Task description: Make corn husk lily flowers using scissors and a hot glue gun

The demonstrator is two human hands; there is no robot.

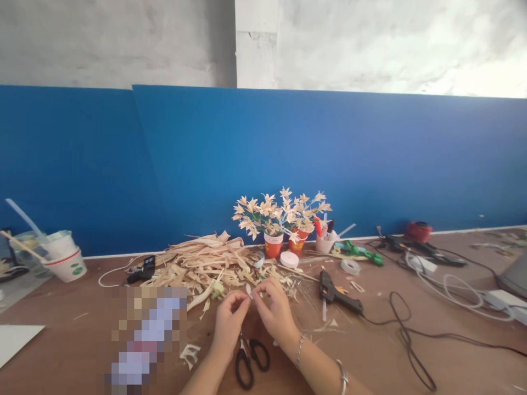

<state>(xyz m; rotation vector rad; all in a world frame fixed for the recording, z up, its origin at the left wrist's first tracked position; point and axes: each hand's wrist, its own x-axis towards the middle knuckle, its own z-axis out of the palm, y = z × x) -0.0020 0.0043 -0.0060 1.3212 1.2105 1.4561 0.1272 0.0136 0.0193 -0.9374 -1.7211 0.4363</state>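
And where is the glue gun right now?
In the head view, the glue gun lies on the table right of the right hand, just below the tape roll.

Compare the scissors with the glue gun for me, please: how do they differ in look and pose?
The scissors have two looped handles; the glue gun has a single grip. The glue gun trails a cord; the scissors have none. The scissors' loops point toward the camera; the glue gun's grip points right. Both have black handles and lie unheld on the table, while the fingers pinch a pale piece.
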